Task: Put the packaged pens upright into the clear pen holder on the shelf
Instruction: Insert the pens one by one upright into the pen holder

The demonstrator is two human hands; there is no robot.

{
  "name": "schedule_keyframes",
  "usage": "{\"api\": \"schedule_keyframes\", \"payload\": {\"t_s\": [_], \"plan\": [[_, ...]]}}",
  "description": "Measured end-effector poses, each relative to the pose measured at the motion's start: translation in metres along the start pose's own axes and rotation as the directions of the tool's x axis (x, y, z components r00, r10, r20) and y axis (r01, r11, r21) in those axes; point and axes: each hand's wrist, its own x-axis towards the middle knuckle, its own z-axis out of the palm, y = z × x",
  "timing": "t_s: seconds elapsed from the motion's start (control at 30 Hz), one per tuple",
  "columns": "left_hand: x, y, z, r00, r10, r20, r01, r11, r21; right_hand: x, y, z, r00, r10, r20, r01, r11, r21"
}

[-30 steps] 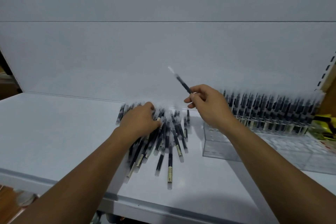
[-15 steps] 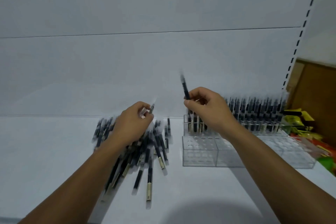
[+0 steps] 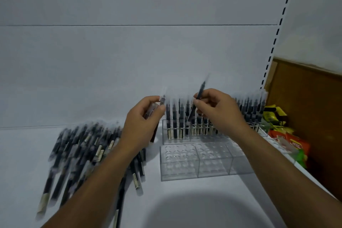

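— While both hands are up by the clear pen holder (image 3: 196, 171), what's in them?
— Left hand (image 3: 142, 126) pinches 1 packaged pen (image 3: 162, 99), nearly upright. Right hand (image 3: 218, 111) pinches a 2nd pen (image 3: 200, 90), tilted, above the filled back row (image 3: 174, 122). Loose pens (image 3: 79, 146) lie piled left of it on the shelf (image 3: 185, 207).

One holder (image 3: 179, 174). Two held pens (image 3: 200, 90), one in left grip (image 3: 140, 126), one in right grip (image 3: 218, 113). Pile (image 3: 79, 150) and racked pens (image 3: 174, 122): too blurred to count.
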Motion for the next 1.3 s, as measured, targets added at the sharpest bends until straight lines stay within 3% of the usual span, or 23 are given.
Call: {"api": "schedule_keyframes", "payload": {"t_s": [0.33,0.47,0.7,0.77,0.93,1.17,1.3], "plan": [[-0.005,-0.003,0.001,0.996,0.046,0.073,-0.043,0.998,-0.051,0.014,0.008,0.006,0.989,-0.048,0.138,0.1,0.914,-0.394],[-0.004,-0.003,0.002,0.995,0.048,0.088,-0.045,0.999,-0.03,0.011,0.009,0.013,0.971,0.019,0.238,0.106,0.859,-0.5],[-0.007,-0.001,0.005,0.992,0.046,0.119,-0.047,0.999,0.007,0.004,0.007,0.0,0.962,0.066,0.264,0.085,0.848,-0.522],[-0.007,0.001,0.006,0.99,0.05,0.132,-0.053,0.998,0.021,-0.001,0.0,-0.009,0.974,0.02,0.227,0.091,0.879,-0.467],[-0.004,0.01,0.009,0.982,0.094,0.166,-0.107,0.992,0.068,-0.011,-0.023,-0.006,0.973,-0.061,0.222,0.074,0.996,-0.05],[-0.007,0.017,0.011,0.975,0.104,0.196,-0.127,0.986,0.11,-0.014,-0.031,-0.002,0.991,-0.086,0.1,0.075,0.991,0.113],[-0.006,0.019,0.004,0.989,0.087,0.118,-0.093,0.995,0.045,-0.002,-0.03,-0.029,0.989,-0.046,-0.138,0.073,0.978,0.195]]}}
